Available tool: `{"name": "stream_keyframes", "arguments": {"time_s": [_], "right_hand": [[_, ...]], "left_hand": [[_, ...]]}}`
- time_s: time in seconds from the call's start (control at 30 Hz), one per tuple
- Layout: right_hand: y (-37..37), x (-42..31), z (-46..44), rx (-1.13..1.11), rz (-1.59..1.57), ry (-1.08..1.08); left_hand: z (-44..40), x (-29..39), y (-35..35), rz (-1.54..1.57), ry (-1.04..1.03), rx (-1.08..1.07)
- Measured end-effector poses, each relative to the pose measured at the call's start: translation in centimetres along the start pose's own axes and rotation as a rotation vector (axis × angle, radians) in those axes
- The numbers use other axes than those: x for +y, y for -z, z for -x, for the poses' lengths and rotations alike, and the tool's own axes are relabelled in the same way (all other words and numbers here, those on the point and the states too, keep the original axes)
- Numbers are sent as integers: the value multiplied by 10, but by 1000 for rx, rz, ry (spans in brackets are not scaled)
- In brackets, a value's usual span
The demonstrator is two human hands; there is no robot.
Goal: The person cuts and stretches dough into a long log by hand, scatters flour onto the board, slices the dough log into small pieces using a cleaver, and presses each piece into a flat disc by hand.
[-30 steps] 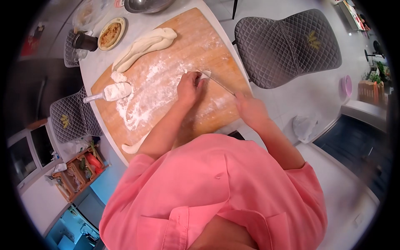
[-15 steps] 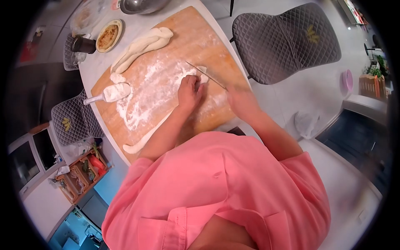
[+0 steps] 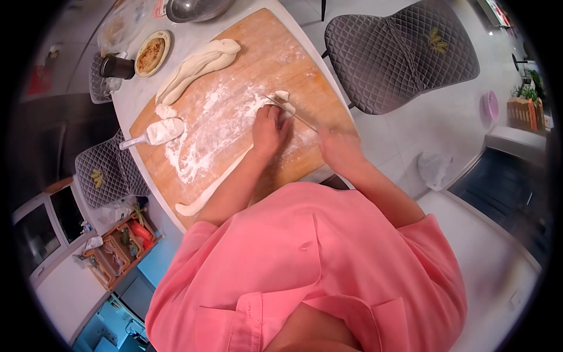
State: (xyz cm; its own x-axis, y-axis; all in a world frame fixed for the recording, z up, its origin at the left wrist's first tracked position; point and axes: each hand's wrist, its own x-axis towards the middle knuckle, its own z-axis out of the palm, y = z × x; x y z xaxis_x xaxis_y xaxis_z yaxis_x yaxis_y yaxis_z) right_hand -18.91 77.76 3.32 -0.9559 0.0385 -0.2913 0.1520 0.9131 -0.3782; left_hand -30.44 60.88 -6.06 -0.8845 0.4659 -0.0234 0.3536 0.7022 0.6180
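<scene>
My right hand [image 3: 340, 152] is closed around the handle of a knife [image 3: 300, 117], its thin blade slanting up and left across the end of a dough rope [image 3: 214, 189]. Curled fingers of my left hand [image 3: 271, 132] hold that rope close beside the blade and hide part of it. Just beyond the blade lies a small dough piece [image 3: 282, 94]; whether it is fully severed I cannot tell. The rope runs back under my left forearm to the board's near-left edge. All of this rests on a floured wooden board [image 3: 275, 47].
Thick twisted dough [image 3: 199, 64] lies at the board's far left. A flour scoop [image 3: 163, 131] sits on the left edge. Beyond stand a plate with a browned flatbread [image 3: 151, 54], a dark cup [image 3: 117, 67] and a metal bowl [image 3: 199, 9]. A quilted chair [image 3: 404, 56] is at right.
The small dough piece past the blade stands out more from the rope. The knife and both hands have shifted only slightly.
</scene>
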Motion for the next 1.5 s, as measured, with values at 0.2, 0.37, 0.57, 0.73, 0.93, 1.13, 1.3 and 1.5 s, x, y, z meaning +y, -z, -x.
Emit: {"name": "stream_keyframes", "arguments": {"time_s": [0.2,0.37,0.57,0.73,0.93,1.13,1.3,1.5], "right_hand": [[-26,11,-9,7,-77,-21],[-12,4,-1,122,-67,81],[0,-2,1,49,-10,86],[-10,2,-7,18,-35,76],[-20,6,-22,43,-104,82],[-5,1,0,22,-139,78],[-7,4,6,-44,-73,81],[-18,8,6,-82,-119,40]], "left_hand": [[4,-15,9,-103,-14,54],[0,-33,20,-112,43,111],[-4,-28,23,-5,158,12],[1,-25,20,-25,87,79],[20,-10,11,-94,22,50],[36,-4,6,5,-136,224],[32,-8,-4,-115,-27,88],[46,-5,-2,-215,-45,64]]}}
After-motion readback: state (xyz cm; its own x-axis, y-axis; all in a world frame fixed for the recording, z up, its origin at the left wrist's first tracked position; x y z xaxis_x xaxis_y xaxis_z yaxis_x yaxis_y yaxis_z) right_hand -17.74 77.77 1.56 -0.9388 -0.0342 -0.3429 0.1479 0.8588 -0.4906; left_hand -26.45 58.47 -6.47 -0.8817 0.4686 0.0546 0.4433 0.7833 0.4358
